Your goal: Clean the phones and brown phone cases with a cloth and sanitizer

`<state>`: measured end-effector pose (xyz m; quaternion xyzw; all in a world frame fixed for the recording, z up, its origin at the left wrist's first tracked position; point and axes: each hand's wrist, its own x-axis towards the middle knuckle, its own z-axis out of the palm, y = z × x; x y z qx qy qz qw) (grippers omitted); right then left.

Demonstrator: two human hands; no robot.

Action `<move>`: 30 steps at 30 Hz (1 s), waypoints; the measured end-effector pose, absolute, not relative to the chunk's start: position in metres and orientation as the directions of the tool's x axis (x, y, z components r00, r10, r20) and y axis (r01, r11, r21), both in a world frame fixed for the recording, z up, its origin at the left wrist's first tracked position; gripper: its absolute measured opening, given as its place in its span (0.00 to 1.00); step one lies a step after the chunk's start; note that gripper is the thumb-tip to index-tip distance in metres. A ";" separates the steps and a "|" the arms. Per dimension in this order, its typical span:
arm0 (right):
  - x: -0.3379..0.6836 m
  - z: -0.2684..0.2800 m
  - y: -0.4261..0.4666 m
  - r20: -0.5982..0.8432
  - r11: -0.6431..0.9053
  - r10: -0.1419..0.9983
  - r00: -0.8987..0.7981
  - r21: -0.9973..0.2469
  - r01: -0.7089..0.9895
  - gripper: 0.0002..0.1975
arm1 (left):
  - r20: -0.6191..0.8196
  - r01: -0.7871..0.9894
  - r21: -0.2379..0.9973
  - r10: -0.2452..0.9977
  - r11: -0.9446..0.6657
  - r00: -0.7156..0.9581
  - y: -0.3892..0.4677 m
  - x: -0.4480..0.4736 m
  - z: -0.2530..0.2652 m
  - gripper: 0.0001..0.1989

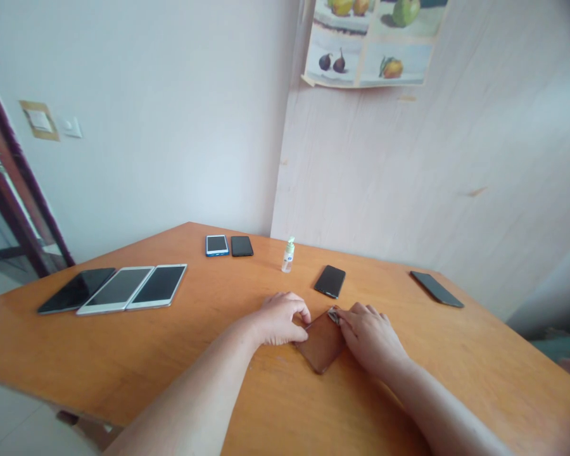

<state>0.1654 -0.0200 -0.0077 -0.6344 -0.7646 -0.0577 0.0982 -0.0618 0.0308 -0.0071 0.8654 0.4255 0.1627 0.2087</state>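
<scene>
A brown phone case (321, 345) lies at an angle on the table in front of me; whether a phone is inside it, I cannot tell. My left hand (281, 320) grips its left edge between thumb and fingers. My right hand (371, 335) is closed at the upper right corner, fingertips pressing a small grey cloth (333, 315) against the case. Just beyond lies a black phone (330, 281), and behind it to the left stands a small clear pump bottle (287, 256) with a pale green top.
At the left of the wooden table (209, 380) lie a black tablet (76, 291) and two white tablets (116, 290). A blue-edged device (217, 245) and a small black one (242, 246) sit near the back. A dark flat device (436, 289) rests at the right. Walls stand behind.
</scene>
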 end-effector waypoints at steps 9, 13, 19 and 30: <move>0.174 -0.022 -0.002 0.299 0.073 0.954 -0.012 -0.193 0.979 0.09 | 0.104 0.663 0.510 0.805 -0.548 0.585 0.030 -0.062 -0.007 0.14; 0.173 -0.020 -0.003 0.331 0.149 0.939 -0.092 -0.151 0.977 0.14 | 0.102 0.660 0.511 0.802 -0.550 0.589 0.031 -0.062 -0.007 0.14; 0.162 -0.011 -0.016 0.283 0.185 0.949 -0.141 -0.137 0.973 0.17 | 0.106 0.662 0.509 0.803 -0.550 0.586 0.031 -0.062 -0.007 0.15; 0.169 -0.020 -0.019 0.237 0.269 0.942 -0.236 -0.117 0.956 0.18 | 0.111 0.645 0.488 0.775 -0.588 0.623 0.033 -0.063 -0.005 0.16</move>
